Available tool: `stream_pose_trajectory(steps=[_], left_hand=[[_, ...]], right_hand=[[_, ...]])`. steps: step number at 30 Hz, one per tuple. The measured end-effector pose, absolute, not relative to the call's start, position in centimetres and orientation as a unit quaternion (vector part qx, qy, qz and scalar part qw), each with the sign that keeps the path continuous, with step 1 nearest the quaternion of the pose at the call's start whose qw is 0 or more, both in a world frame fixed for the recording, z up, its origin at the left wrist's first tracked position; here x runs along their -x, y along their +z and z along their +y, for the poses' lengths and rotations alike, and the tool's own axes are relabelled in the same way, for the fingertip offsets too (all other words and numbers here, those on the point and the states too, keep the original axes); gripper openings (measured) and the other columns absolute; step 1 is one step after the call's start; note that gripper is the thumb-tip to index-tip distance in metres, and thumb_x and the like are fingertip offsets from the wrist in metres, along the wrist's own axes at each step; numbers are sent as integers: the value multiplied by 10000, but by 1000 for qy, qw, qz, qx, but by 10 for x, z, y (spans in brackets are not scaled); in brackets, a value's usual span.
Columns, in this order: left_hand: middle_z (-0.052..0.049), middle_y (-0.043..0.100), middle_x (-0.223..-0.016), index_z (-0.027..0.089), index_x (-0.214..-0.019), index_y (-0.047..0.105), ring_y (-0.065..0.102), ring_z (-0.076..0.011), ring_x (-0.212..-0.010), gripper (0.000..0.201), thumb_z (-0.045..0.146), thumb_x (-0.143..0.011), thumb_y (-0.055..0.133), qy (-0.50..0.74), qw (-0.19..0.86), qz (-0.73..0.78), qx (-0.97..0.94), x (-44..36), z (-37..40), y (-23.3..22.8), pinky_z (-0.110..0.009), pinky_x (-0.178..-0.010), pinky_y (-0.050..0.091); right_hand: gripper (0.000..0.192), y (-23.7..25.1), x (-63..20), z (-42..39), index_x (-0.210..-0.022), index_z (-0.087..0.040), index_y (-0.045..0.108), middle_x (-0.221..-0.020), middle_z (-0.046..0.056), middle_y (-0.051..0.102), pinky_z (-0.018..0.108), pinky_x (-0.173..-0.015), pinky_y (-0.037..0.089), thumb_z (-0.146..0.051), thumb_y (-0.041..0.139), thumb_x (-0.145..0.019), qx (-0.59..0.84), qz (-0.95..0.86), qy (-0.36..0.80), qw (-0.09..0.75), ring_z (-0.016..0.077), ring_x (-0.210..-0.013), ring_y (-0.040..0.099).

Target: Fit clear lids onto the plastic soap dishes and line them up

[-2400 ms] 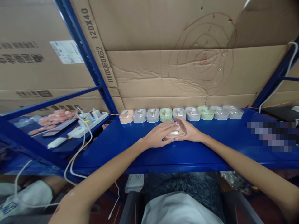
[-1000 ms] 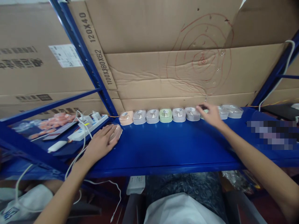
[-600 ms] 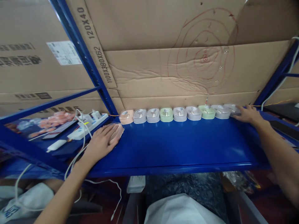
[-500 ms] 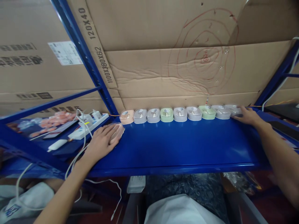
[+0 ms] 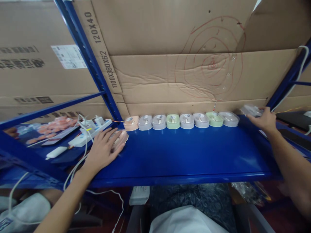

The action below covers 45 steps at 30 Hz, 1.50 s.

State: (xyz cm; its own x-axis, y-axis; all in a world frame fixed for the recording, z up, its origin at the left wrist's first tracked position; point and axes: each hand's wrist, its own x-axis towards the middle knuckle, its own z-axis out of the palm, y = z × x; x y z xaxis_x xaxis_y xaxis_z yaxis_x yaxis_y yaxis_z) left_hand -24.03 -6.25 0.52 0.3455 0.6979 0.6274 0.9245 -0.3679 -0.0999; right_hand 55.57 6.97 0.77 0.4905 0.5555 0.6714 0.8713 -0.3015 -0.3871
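Near the shelf's left end, my left hand point(image 5: 104, 147) lies over a small pink plastic case point(image 5: 121, 138), its fingers curled across the top and side. At the right end, my right hand point(image 5: 266, 120) grips a clear greyish case point(image 5: 251, 110), raised and tilted above the shelf and blurred by motion. Between my hands, a row of similar rounded cases with clear lids stands against the cardboard: a pink case point(image 5: 131, 123) at the left end, several lilac-grey cases point(image 5: 159, 122), a green case point(image 5: 173, 121) in the middle, another green case point(image 5: 216, 119), and a grey one point(image 5: 229, 118) at the right end.
The blue shelf point(image 5: 182, 152) is backed by cardboard point(image 5: 150, 74) with red rings drawn on it. At left are a white power strip point(image 5: 77, 139), cables and pink wrapped pieces point(image 5: 59, 124). Blue metal posts point(image 5: 92, 64) frame both sides. A dark device point(image 5: 293, 119) lies at right.
My right hand has lifted the rightmost case off the row and moved it right and up, apart from the others. My left hand stays on the pink case.
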Motion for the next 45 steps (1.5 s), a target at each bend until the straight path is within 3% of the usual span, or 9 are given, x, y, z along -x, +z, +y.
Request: stream_pose_trajectory(steps=[4,8,11,17,23,30,38,42,45], left_hand=[[-139,600,-1545,276,-1497,557,469,-415,-1539,496,473,-1042,562,-302,227,-489,786,219,-65,19,-685,-1284,357],[-119,573,-1584,288,-1527,539,515,-393,-1505,517,462,-1043,588,-358,168,-449,802,166,-61,38,-667,-1273,398],[-109,576,-1598,284,-1550,515,521,-349,-1511,553,503,-1051,607,-360,72,-403,838,114,-47,50,-611,-1298,392],[-153,405,-1744,271,-1672,359,417,-377,-1602,1029,580,-837,875,-278,-130,-316,898,41,4,41,-596,-1315,371],[-159,648,-1489,240,-1478,578,627,-375,-1387,794,530,-807,888,-259,-171,-277,910,19,21,15,-598,-1184,493],[-135,715,-1285,221,-1343,585,715,-354,-1160,779,478,-694,932,-246,-192,-277,909,7,19,14,-526,-989,594],[-145,614,-1529,264,-1493,532,591,-418,-1427,1016,568,-635,985,-319,-179,-309,878,9,16,-9,-598,-1216,454],[-185,529,-1603,290,-1670,338,605,-426,-1398,1326,654,-583,1005,-321,-205,-337,861,15,13,-4,-616,-1184,480],[-197,529,-1600,278,-1715,260,607,-423,-1394,1393,674,-598,992,-283,-208,-349,869,21,14,2,-612,-1194,466]], right_hand=[[653,35,-527,59,-1401,-174,638,-1320,266,716,460,-999,497,-436,831,-835,745,-451,-156,466,357,-1184,679],[706,53,-457,43,-1416,-232,595,-1301,172,741,437,-923,553,-405,810,-766,576,-637,-24,511,321,-1088,712],[676,54,-384,27,-1381,-284,583,-1450,118,671,499,-1068,544,-364,817,-752,421,-783,81,451,359,-1274,666],[683,32,-277,3,-1382,-315,578,-1440,88,652,572,-1172,487,-295,815,-742,273,-895,176,305,409,-1344,620],[660,1,-259,0,-1375,-299,522,-1375,108,633,537,-1095,539,-397,855,-814,269,-908,163,276,368,-1267,639],[841,-13,-252,3,-1537,-325,498,-1417,130,650,588,-1102,538,-602,875,-839,275,-890,160,326,398,-1288,656],[767,-12,-251,3,-1483,-289,588,-1475,127,666,593,-1179,505,-607,875,-847,270,-867,217,359,375,-1353,646],[673,-5,-265,12,-1469,-290,587,-1525,116,642,575,-1207,500,-591,808,-910,288,-821,301,390,347,-1396,643],[635,8,-294,21,-1452,-309,608,-1557,98,619,580,-1233,479,-586,798,-913,312,-809,287,407,346,-1416,633]])
